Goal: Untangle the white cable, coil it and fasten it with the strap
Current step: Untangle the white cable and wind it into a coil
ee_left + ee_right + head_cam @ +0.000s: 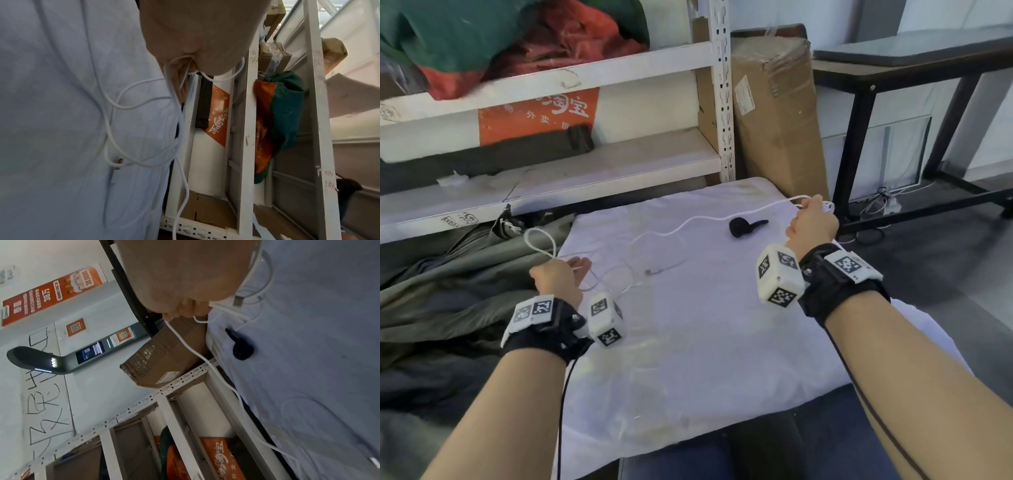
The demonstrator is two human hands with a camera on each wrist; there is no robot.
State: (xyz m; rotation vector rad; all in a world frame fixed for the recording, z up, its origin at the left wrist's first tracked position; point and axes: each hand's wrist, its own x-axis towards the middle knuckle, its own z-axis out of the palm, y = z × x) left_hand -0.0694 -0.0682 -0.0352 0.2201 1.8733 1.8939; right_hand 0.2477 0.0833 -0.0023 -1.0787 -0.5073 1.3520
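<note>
The white cable [794, 198] stretches across a white cloth [705, 325] between my two hands, with loose loops tangled near the left one. My left hand [561, 277] pinches the cable [127, 107] at the cloth's left edge, and a loop sticks up behind it. Raised at the far right corner, my right hand [813, 219] grips the cable [185, 344] close to its USB plug [238, 301]. A small plug [652, 271] lies on the cloth among the loops. The black strap [739, 227] lies loose on the cloth just left of the right hand.
A white metal shelf [719, 102] stands behind the cloth, with a tall cardboard box [774, 113] to its right. A black table [859, 102] stands at the far right. Grey-green fabric [448, 291] is heaped left of the cloth.
</note>
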